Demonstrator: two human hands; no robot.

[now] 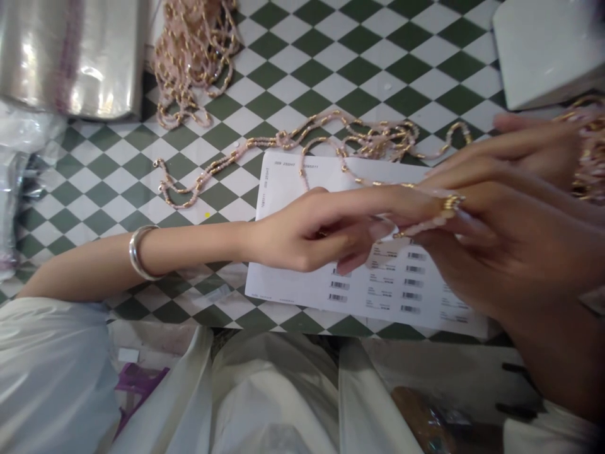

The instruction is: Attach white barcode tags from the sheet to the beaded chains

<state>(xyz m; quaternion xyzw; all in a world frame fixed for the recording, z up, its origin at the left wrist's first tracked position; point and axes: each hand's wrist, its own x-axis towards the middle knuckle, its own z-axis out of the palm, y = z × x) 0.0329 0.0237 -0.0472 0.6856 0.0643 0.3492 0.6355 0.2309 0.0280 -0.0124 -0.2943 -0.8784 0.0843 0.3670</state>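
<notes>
My left hand (316, 230), with a silver bangle on its wrist, reaches across from the left. Its fingers are closed on a pink and gold bead strand (425, 225), whose gold end beads show near the fingertip. A small white tag or sticker (390, 230) is by these fingers. From the right, my right hand (515, 246) meets the left at the strand's end, fingers bent and pinching there, partly blurred. Beneath both hands lies a sheet of barcode labels (302, 284). More bead strands (373, 142) lie along its far edge.
Another hand (534, 151), seemingly a co-worker's, is beside a bead pile (590, 154) at the right. A bead bundle (193, 57) lies far left, near clear plastic packets (104, 63). A white box (548, 50) stands far right on the checkered table (227, 189).
</notes>
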